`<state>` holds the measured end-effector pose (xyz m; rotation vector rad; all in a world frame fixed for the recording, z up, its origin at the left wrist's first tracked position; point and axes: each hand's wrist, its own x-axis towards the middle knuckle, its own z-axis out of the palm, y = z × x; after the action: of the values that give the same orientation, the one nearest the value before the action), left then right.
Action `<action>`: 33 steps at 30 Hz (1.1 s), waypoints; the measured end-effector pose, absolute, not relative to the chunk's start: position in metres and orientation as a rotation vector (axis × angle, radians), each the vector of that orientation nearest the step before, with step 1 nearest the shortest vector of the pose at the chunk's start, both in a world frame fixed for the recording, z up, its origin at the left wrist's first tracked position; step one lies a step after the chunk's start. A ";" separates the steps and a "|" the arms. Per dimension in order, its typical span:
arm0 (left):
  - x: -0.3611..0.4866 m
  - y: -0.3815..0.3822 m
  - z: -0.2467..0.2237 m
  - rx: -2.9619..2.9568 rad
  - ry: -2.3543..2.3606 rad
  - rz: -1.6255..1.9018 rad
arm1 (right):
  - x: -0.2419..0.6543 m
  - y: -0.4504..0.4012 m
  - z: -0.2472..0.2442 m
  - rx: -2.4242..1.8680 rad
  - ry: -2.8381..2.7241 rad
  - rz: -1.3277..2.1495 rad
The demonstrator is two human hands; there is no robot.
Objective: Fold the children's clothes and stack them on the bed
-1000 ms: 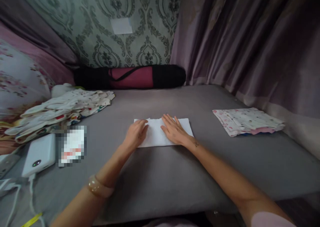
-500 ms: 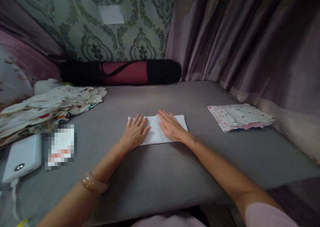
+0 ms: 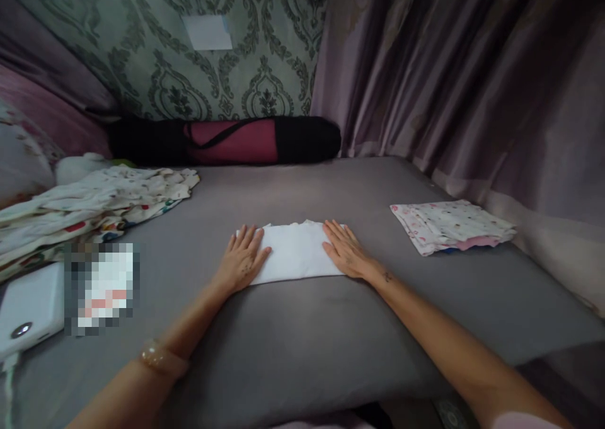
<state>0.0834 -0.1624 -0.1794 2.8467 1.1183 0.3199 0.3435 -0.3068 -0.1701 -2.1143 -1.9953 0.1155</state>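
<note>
A folded white cloth (image 3: 297, 252) lies flat on the grey bed sheet (image 3: 302, 341) in front of me, forming a wide rectangle. On its left end rests my left hand (image 3: 243, 257), palm down with fingers stretched out. My right hand (image 3: 345, 249) lies flat over the right end, fingers extended toward the far edge. Between the hands the cloth's middle shows fully, with a slightly uneven far edge. Both palms hide the cloth's ends.
Folded patterned cloths (image 3: 454, 224) are stacked at the right. Loose printed fabric (image 3: 108, 193) is heaped at the left, near a white power bank (image 3: 35, 306) with a cable and a blurred item (image 3: 106, 284). A long black-and-maroon bag (image 3: 231, 140) lies along the wall.
My hands have slid apart, the right one moving outward to the right end and the left slightly left. More of the white cloth's middle now shows. The view has shifted slightly.
</note>
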 end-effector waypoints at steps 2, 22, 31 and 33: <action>0.081 -0.161 -0.187 2.799 1.122 0.210 | 0.348 -0.309 -0.177 -2.137 -1.995 0.155; 0.108 -0.077 -0.142 2.109 1.000 0.030 | 0.399 -0.229 -0.156 -2.009 -1.910 0.724; 0.104 -0.079 -0.128 1.969 0.951 0.027 | 0.407 -0.233 -0.143 -1.896 -1.726 1.017; 0.100 -0.083 -0.120 1.936 0.961 0.032 | 0.408 -0.237 -0.136 -1.874 -1.697 1.099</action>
<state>0.0998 -0.0831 -0.1196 1.9361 0.9614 0.0317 0.4077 -0.2374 -0.1362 -1.8738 -1.6974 1.0991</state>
